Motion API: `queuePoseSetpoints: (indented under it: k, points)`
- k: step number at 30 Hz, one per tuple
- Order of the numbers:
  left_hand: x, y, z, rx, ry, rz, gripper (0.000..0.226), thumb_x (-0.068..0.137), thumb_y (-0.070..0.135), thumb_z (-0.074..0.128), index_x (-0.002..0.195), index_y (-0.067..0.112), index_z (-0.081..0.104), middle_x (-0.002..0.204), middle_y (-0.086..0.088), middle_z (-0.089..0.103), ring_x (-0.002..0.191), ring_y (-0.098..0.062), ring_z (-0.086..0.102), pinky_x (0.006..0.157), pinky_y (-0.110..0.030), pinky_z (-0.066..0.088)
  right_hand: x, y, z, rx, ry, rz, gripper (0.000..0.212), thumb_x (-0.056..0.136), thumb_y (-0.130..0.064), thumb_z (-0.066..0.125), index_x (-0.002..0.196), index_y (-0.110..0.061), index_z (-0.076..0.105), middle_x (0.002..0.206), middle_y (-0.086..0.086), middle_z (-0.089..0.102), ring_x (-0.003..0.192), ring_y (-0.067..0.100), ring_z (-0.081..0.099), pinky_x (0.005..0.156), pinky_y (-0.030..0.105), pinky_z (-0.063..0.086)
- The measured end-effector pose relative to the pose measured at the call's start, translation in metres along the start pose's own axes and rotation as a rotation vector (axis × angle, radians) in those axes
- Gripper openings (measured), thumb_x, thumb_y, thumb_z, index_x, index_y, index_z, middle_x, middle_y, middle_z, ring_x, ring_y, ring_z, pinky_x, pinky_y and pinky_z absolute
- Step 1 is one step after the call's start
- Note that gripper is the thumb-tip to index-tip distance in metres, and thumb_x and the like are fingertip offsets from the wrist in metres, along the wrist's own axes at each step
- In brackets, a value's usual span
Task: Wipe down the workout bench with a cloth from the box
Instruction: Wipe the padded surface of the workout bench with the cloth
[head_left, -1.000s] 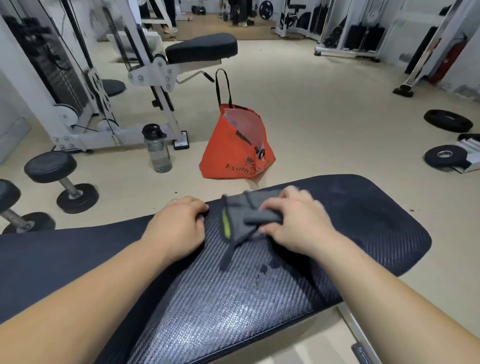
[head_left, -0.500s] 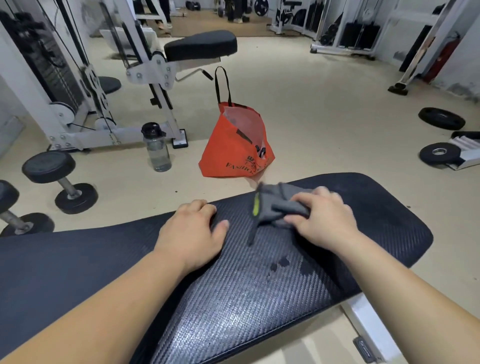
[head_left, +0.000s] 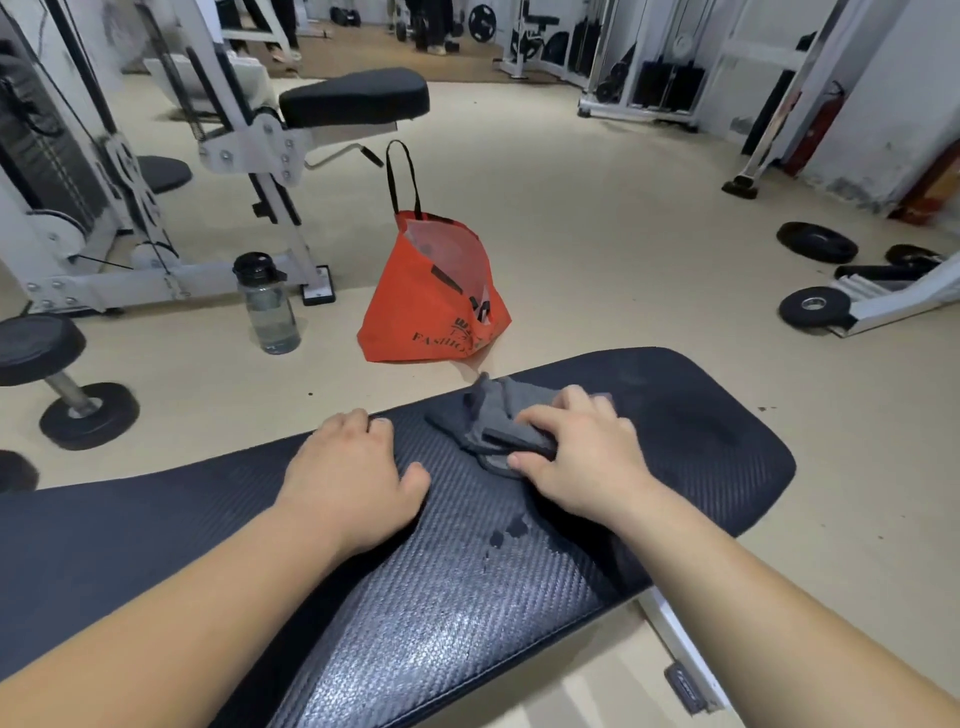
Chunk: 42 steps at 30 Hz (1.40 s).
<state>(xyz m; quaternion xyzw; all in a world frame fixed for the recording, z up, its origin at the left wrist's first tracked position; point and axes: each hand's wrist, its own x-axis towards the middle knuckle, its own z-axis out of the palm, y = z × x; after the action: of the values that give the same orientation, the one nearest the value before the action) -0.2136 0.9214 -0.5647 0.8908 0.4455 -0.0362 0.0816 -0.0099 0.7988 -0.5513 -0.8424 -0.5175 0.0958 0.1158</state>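
Grip of the right hand (head_left: 576, 457) is clamped on a bunched grey cloth (head_left: 498, 421), pressing it to the black bench surface (head_left: 701, 431) near its far edge. Left hand (head_left: 353, 478) rests flat beside it, holding nothing. Cloth is out and wiping looks underway. Dark droplets (head_left: 511, 530) nearer the body sit unwiped, so probably much pad left.

Only the person's two arms show. The left hand (head_left: 353, 478) and the right hand (head_left: 582, 457) are bare. Behind them the left forearm (head_left: 208, 587) and the right forearm (head_left: 769, 587) are bare too, uncovered from the wrist back to the picture's lower edge. The wide lens makes both forearms look broader the farther they lie from the hands. Fine detail of the fingers is blurred.
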Motion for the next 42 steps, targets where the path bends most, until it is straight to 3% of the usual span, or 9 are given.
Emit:
queuePoseSetpoints:
  k: [3, 9, 15, 20, 25, 30, 36, 40, 42]
  points:
    - [0.006, 0.007, -0.001, -0.033, 0.021, 0.055, 0.058, 0.082, 0.045, 0.039, 0.125, 0.011, 0.059, 0.144, -0.013, 0.052, 0.136, -0.029, 0.043, 0.115, -0.042, 0.038, -0.011, -0.011, 0.007, 0.066, -0.079, -0.263, 0.038, 0.085, -0.060, 0.068, 0.121, -0.049, 0.065, 0.112, -0.016, 0.045, 0.114, 0.014, 0.042, 0.101, 0.038, 0.034]
    - [0.002, 0.010, 0.006, -0.075, 0.080, 0.134, 0.050, 0.091, 0.035, 0.039, 0.135, 0.020, 0.059, 0.145, 0.003, 0.053, 0.129, -0.024, 0.047, 0.106, -0.044, 0.046, 0.004, 0.026, -0.005, -0.028, 0.082, 0.105, 0.040, 0.089, -0.062, 0.061, 0.125, -0.046, 0.062, 0.119, -0.007, 0.048, 0.122, 0.024, 0.043, 0.102, 0.044, 0.037]
    - [-0.008, -0.004, 0.012, -0.188, 0.153, 0.199, 0.052, 0.087, 0.010, 0.051, 0.138, 0.015, 0.060, 0.152, -0.003, 0.051, 0.138, -0.027, 0.046, 0.111, -0.045, 0.044, -0.062, -0.002, 0.008, 0.111, -0.096, -0.316, 0.038, 0.079, -0.065, 0.071, 0.113, -0.049, 0.068, 0.101, -0.017, 0.045, 0.103, 0.011, 0.042, 0.094, 0.036, 0.036]
    - [-0.026, 0.007, 0.013, -0.268, 0.196, 0.278, 0.042, 0.090, 0.015, 0.057, 0.132, 0.020, 0.065, 0.150, 0.000, 0.052, 0.139, -0.022, 0.045, 0.111, -0.044, 0.044, -0.062, 0.038, 0.000, 0.020, 0.136, -0.032, 0.037, 0.084, -0.064, 0.062, 0.117, -0.048, 0.065, 0.105, -0.014, 0.046, 0.109, 0.018, 0.045, 0.093, 0.039, 0.036]
    - [-0.023, 0.038, 0.005, -0.293, 0.144, 0.317, 0.047, 0.090, 0.013, 0.051, 0.134, 0.021, 0.062, 0.150, 0.005, 0.051, 0.136, -0.019, 0.048, 0.112, -0.037, 0.043, -0.087, 0.021, 0.004, 0.011, -0.020, -0.263, 0.039, 0.082, -0.063, 0.061, 0.117, -0.048, 0.065, 0.107, -0.017, 0.046, 0.110, 0.016, 0.045, 0.093, 0.037, 0.036]
    - [-0.015, 0.058, 0.006, -0.279, 0.108, 0.319, 0.036, 0.096, 0.023, 0.051, 0.130, 0.023, 0.062, 0.144, 0.007, 0.053, 0.132, -0.018, 0.049, 0.107, -0.041, 0.045, -0.062, 0.079, -0.017, -0.085, 0.151, 0.206, 0.035, 0.091, -0.056, 0.060, 0.125, -0.047, 0.062, 0.117, -0.010, 0.049, 0.118, 0.022, 0.044, 0.098, 0.040, 0.036]
    - [0.002, 0.086, 0.005, -0.262, 0.046, 0.305, 0.046, 0.083, 0.012, 0.046, 0.125, 0.021, 0.063, 0.144, 0.004, 0.051, 0.134, -0.021, 0.047, 0.106, -0.042, 0.046, -0.079, 0.052, -0.010, 0.024, -0.052, -0.185, 0.034, 0.085, -0.053, 0.066, 0.119, -0.048, 0.066, 0.112, -0.018, 0.048, 0.113, 0.014, 0.042, 0.099, 0.037, 0.033]
    - [0.012, 0.086, 0.008, -0.266, 0.031, 0.347, 0.060, 0.078, 0.017, 0.040, 0.133, 0.031, 0.059, 0.140, 0.013, 0.055, 0.130, -0.016, 0.052, 0.103, -0.041, 0.049, -0.058, 0.076, -0.019, 0.000, 0.134, 0.160, 0.031, 0.088, -0.054, 0.062, 0.118, -0.049, 0.064, 0.113, -0.015, 0.048, 0.116, 0.019, 0.044, 0.096, 0.038, 0.033]
    - [0.017, 0.090, 0.009, -0.255, 0.067, 0.350, 0.060, 0.083, 0.011, 0.044, 0.140, 0.027, 0.054, 0.146, 0.010, 0.051, 0.134, -0.017, 0.048, 0.107, -0.041, 0.047, -0.055, 0.071, -0.018, -0.105, 0.136, 0.205, 0.032, 0.091, -0.053, 0.059, 0.122, -0.044, 0.061, 0.118, -0.008, 0.046, 0.119, 0.023, 0.043, 0.097, 0.041, 0.035]
